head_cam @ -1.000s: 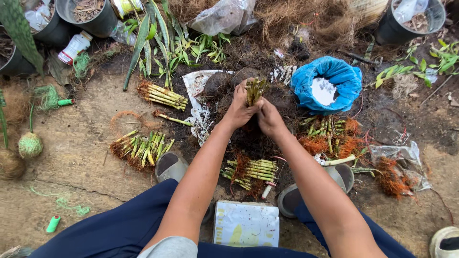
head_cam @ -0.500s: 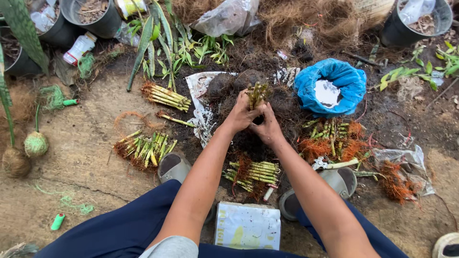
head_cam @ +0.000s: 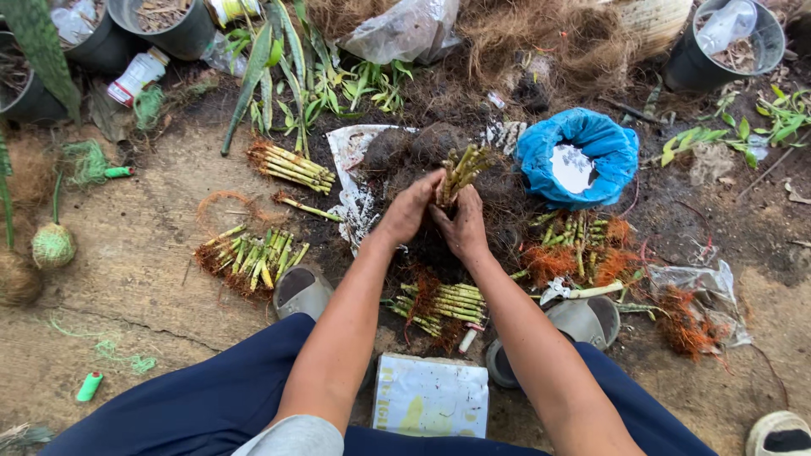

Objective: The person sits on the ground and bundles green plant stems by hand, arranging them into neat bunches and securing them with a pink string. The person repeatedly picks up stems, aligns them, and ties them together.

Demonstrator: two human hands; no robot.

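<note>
My left hand (head_cam: 411,207) and my right hand (head_cam: 461,226) are pressed together around the base of a bundle of cut green plant stems (head_cam: 460,170), held upright over a dark pile of soil (head_cam: 422,148). Both hands are dirty and their fingers wrap the root end, which is hidden. The soil lies on a white plastic sheet (head_cam: 348,181). Just below my hands lies another bundle of stems with orange-brown roots (head_cam: 443,301).
More rooted stem bundles lie at left (head_cam: 253,257), upper left (head_cam: 289,166) and right (head_cam: 583,245). A blue bag of white powder (head_cam: 579,156) sits at right. Black pots (head_cam: 173,25), coconut fibre (head_cam: 541,42), a white pad (head_cam: 431,395) and a green lighter (head_cam: 88,386) surround me.
The view has shifted slightly. My hands stay on the stem bundle over the soil, gripping it a little tighter and lower.
</note>
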